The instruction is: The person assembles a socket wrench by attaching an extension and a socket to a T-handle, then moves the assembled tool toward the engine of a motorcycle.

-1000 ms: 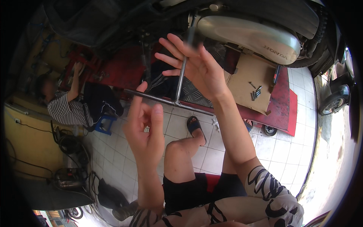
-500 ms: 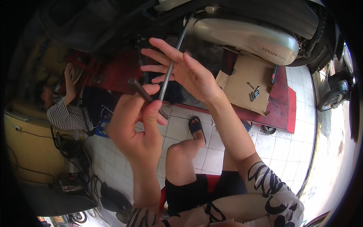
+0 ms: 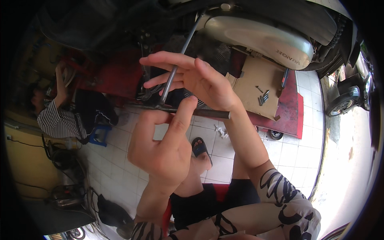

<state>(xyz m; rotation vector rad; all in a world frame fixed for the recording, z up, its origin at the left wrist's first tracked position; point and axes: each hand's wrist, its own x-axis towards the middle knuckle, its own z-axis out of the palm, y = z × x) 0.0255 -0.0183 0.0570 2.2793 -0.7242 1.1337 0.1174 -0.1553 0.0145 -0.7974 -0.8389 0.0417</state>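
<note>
A T-handle wrench (image 3: 169, 82) runs with its thin steel shaft from beside the motorbike's silver engine side cover (image 3: 256, 38) down toward me. Its dark crossbar lies nearly level between my arms. My left hand (image 3: 162, 146) is closed on that crossbar near the joint, thumb and index finger bent around it. Beside the shaft, my right hand (image 3: 202, 82) is open with the fingers stretched out; the shaft crosses at its fingers, which are not wrapped round it. The wrench's far tip is lost in shadow under the bike.
Several bolts (image 3: 263, 97) lie on a cardboard sheet (image 3: 252, 84) over a red platform (image 3: 295, 116). At left a person in a striped shirt (image 3: 60, 120) sits near a blue stool (image 3: 99, 135). A crumpled white scrap (image 3: 221, 131) rests on the tiled floor (image 3: 136, 148).
The crossbar has turned from slanting to nearly level, and my left hand has moved right with it. My right hand's fingers have come lower, still stretched out.
</note>
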